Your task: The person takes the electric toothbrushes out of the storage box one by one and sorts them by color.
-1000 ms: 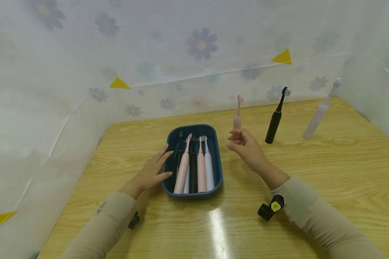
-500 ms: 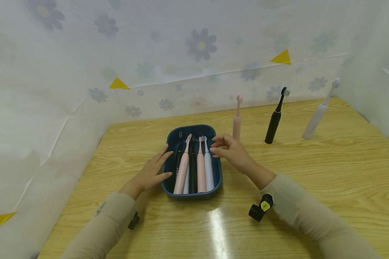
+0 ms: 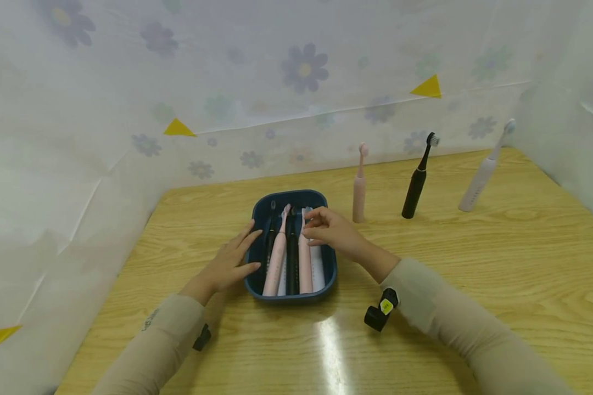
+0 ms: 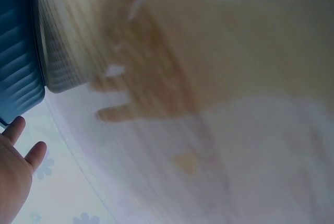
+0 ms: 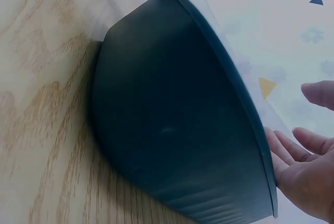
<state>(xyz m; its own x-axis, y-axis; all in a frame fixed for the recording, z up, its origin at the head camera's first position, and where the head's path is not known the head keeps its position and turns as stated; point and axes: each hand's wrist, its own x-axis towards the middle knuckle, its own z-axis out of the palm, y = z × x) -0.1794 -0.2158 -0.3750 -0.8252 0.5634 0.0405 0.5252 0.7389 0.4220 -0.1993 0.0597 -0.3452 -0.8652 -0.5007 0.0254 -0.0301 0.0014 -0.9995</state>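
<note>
A dark blue bin [image 3: 290,299] on the table holds several electric toothbrushes, among them a pink one [image 3: 275,263], a black one [image 3: 292,266], another pink one [image 3: 305,269] and a white one [image 3: 318,271] at the right. My left hand [image 3: 229,266] rests its spread fingers on the bin's left rim. Over the right side hovers my right hand [image 3: 333,233], fingers loosely bent with a gap between thumb and forefinger, holding nothing. It covers the heads of the right-hand brushes. In the right wrist view, this hand [image 5: 308,166] reaches over the bin's wall [image 5: 167,93].
Right of the bin, a pink toothbrush [image 3: 359,197], a black one [image 3: 414,192] and a white one [image 3: 478,184] stand upright in a row on the wooden table [image 3: 400,356]. White flower-print sheeting [image 3: 257,71] rises behind the table and at both sides.
My right hand has moved left, away from the standing pink toothbrush, across the bin's right rim and over the brushes inside. The left hand has stayed on the rim.
</note>
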